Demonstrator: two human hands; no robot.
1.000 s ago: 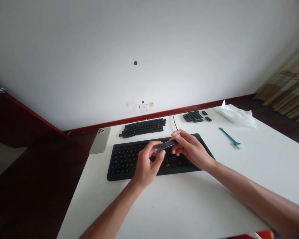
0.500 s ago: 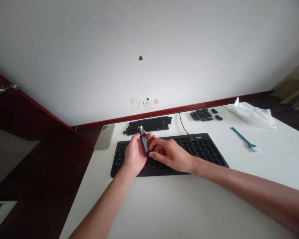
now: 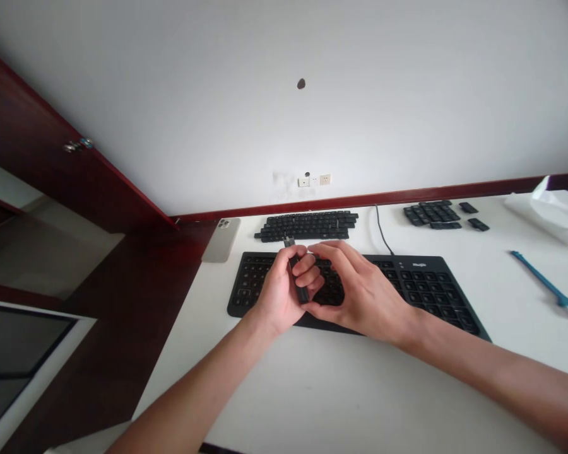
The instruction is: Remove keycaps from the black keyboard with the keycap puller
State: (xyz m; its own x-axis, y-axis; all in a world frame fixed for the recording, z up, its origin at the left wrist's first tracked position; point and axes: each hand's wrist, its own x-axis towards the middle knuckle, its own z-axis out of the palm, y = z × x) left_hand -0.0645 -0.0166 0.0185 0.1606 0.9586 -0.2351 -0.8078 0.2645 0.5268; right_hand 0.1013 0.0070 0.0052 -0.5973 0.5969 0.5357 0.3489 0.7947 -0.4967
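Note:
My left hand (image 3: 284, 293) is closed around a slim black stick-like tool (image 3: 300, 291) with a small silvery end, its exact kind unclear. The tool stands tilted above the left half of a black keyboard (image 3: 430, 277) whose keycaps are off, leaving bare sockets. My right hand (image 3: 366, 290) curves open beside it, thumb close to the tool's lower end and index finger near my left fingers. Both hands hide the keyboard's middle.
Loose black keycaps (image 3: 307, 224) lie in rows behind the keyboard, with a smaller group (image 3: 430, 213) farther right. A phone (image 3: 221, 241) lies face down at the left edge. A blue brush (image 3: 542, 279) and a white plastic bag (image 3: 556, 211) lie at right; a cable (image 3: 383, 233) runs back.
My left fingers have curled around the tool, and my right hand has spread wider, its thumb and index finger farther apart. The view has shifted left.

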